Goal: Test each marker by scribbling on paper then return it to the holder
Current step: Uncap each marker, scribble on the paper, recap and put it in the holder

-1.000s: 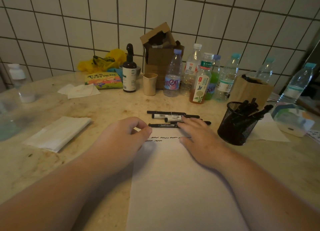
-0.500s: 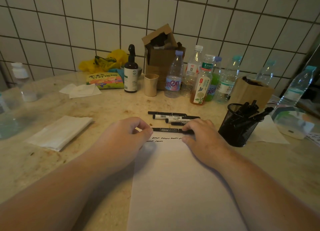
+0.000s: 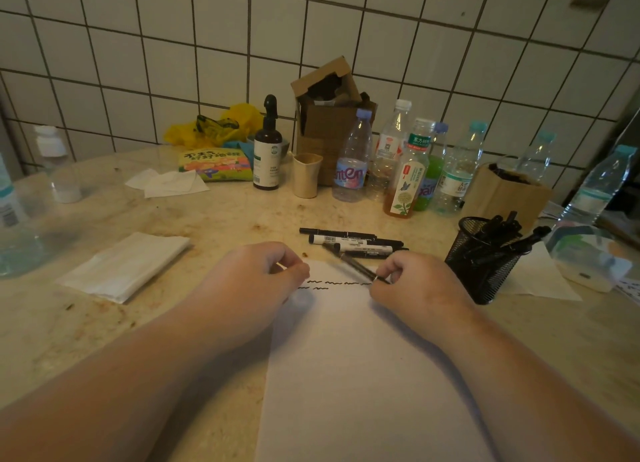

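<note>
1. Since half a second ago, one marker [image 3: 353, 264] has left its flat place beside the pile and now slants up from the paper [image 3: 363, 375], pinched at its near end by the right hand [image 3: 412, 288].
2. It looks light, stiff and smooth; a pinch near one end lets it swing, so a hold nearer the middle of the barrel would likely steady it for uncapping and scribbling.
3. Whether its cap is on I cannot tell.
4. The left hand [image 3: 256, 281] rests curled at the paper's top left corner, thumb against fingers; it seems to hold nothing.
5. Scribbles [image 3: 332, 284] cross the paper's top edge between the hands.
6. Other markers [image 3: 353, 241] lie just beyond the paper.
7. The mesh holder [image 3: 485, 264], with markers in it, stands to the right.
</note>
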`<move>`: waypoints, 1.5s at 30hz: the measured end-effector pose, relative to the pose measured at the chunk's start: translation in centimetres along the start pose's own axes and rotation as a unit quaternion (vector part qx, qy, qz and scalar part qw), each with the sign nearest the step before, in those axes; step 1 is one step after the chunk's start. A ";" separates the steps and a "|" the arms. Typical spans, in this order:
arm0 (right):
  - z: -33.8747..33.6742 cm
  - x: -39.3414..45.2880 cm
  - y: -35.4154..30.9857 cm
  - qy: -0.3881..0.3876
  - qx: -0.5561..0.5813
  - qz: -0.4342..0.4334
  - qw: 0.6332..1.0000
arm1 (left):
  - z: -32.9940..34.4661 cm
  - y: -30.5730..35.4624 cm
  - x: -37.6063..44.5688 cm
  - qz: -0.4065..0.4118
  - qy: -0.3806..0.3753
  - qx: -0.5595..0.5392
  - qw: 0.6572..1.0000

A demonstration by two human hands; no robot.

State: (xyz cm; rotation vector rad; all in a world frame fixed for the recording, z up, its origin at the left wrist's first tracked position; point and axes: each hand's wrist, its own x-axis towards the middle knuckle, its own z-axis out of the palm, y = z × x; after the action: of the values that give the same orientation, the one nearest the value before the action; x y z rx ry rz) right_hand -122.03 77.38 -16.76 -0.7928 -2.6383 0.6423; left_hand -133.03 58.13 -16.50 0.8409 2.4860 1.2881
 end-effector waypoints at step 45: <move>1.0 -0.6 0.6 -0.042 0.422 0.059 0.904 | -0.4 -0.7 -0.4 0.167 -0.159 0.282 0.931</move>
State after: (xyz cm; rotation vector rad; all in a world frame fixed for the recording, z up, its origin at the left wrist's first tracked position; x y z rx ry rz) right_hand -121.68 77.14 -17.96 -0.6401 -2.0289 1.7070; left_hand -133.09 57.32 -16.84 1.5158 2.5269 0.4251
